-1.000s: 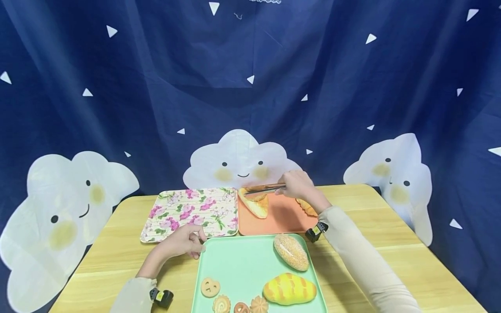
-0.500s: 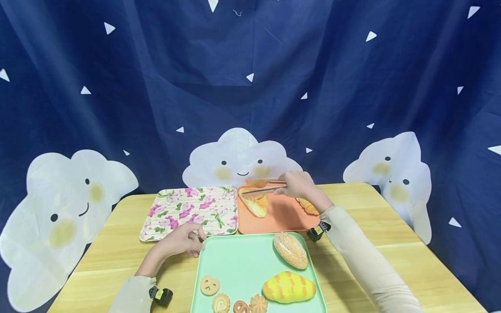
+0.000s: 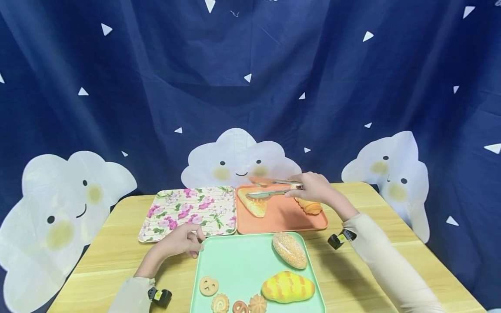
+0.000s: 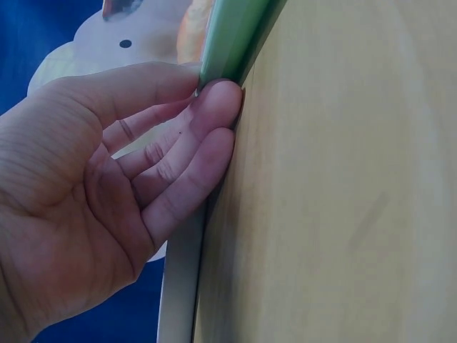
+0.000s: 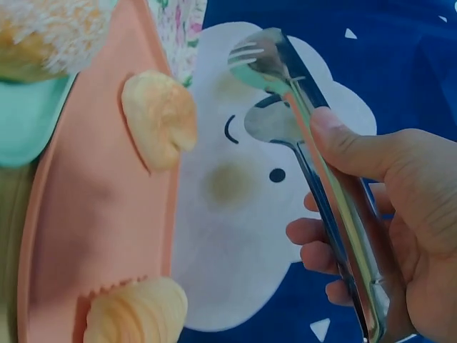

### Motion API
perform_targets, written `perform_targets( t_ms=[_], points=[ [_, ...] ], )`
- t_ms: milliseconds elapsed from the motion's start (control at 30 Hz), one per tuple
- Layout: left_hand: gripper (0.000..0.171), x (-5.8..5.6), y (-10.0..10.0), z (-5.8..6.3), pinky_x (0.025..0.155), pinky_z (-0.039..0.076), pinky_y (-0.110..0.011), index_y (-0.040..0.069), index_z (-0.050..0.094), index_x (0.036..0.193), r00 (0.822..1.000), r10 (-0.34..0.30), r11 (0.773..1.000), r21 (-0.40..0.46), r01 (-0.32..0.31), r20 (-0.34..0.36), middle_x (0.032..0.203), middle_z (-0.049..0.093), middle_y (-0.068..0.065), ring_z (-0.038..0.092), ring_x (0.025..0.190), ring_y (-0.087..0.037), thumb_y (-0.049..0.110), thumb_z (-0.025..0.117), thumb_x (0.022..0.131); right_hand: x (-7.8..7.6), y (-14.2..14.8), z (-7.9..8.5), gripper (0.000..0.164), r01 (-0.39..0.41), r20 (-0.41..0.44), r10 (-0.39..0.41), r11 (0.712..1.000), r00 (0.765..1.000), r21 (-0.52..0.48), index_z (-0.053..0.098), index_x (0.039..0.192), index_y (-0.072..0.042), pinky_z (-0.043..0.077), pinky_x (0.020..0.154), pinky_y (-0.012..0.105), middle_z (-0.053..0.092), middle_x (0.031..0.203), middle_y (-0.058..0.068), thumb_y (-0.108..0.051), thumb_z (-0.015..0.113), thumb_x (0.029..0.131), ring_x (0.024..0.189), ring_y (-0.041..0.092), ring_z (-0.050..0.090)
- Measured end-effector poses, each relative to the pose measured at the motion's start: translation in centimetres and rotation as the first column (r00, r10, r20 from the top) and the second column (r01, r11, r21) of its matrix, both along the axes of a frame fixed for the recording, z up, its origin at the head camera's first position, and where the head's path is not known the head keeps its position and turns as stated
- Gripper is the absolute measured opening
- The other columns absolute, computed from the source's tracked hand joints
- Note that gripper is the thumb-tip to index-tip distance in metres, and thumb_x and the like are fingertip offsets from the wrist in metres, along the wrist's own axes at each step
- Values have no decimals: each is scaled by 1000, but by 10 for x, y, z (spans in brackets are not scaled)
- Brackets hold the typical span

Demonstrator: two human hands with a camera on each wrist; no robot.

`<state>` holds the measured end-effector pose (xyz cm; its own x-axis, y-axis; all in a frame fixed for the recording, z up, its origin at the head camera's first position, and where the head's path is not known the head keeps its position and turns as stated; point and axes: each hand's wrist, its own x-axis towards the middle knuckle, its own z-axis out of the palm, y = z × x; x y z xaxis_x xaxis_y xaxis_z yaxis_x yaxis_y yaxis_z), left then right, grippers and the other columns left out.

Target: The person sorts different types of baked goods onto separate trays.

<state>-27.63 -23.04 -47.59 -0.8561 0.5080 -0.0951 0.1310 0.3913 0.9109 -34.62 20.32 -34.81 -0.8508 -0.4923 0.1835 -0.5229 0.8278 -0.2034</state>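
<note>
Tongs [image 5: 350, 214] spread above orange tray [image 3: 282, 218], right fingers [image 5: 319, 257] clamped round them, left fingers [image 4: 187, 184] pinching edge of green tray [image 3: 235, 261]

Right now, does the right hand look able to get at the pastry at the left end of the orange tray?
Probably yes: the right hand holds tongs with their ends apart and nothing between them, and in the right wrist view the pastry lies uncovered on the orange tray.

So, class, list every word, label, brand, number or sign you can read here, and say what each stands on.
No readable text anywhere.
Yellow patch, left wrist camera: too small to read.
Yellow patch, right wrist camera: too small to read.
Pale marks, top of curtain: cut off, unreadable.
Tongs, green tray: no lettering visible.
</note>
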Motion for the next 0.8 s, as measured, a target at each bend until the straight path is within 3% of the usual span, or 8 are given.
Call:
perform_targets(
  t_ms=[67,133,200,267,367,467,800],
  points=[
    [19,0,0,0,60,62,-37,-7,61,99,1000,-2,1000,-2,2,0,74,70,-20,70,63,-27,2,73,88,5,7,1,54,-13,31,13,1000,999,-16,71,129,-11,26,50,26,46,56,-6,-45,78,88,51,7,32],
    [18,0,0,0,60,62,-37,-6,61,99,1000,-1,1000,-3,1,0,74,70,-20,70,63,-26,2,73,88,9,15,1,51,-31,48,32,999,998,-31,71,128,-10,27,51,25,51,61,-9,-42,78,88,51,5,32],
    [18,1,0,0,60,62,-38,-6,61,99,1000,2,1000,-4,-2,1,74,70,-19,70,63,-26,2,73,88,13,24,2,49,-51,61,54,998,997,-43,72,127,-11,32,52,26,62,68,-5,-40,78,88,53,5,38],
    [18,1,0,0,60,61,-38,-6,61,99,1000,6,1000,-5,-6,2,73,70,-17,70,63,-26,2,73,88,17,33,2,46,-77,59,80,996,995,-47,74,123,-10,43,57,27,74,86,0,-40,78,88,61,4,52],
    [18,0,0,0,60,61,-38,-5,61,99,1000,8,1000,-4,-8,5,73,70,-17,70,63,-26,2,73,88,21,47,1,44,-124,50,127,991,991,-50,75,118,-7,52,65,30,78,101,5,-39,79,88,74,6,62],
    [18,0,0,0,60,61,-38,-5,61,99,1000,7,1000,-5,-6,4,73,70,-18,70,64,-26,2,73,88,23,60,0,37,-154,74,159,986,985,-61,77,109,-6,52,65,27,77,93,2,-36,80,88,72,6,61],
    [18,0,0,-1,59,61,-38,-5,61,98,1000,4,1000,-6,-4,-1,73,70,-21,70,63,-27,3,73,88,33,85,-3,24,-225,192,255,960,948,-165,79,104,-10,43,53,20,68,77,-9,-28,79,89,60,-2,48]
  ],
)
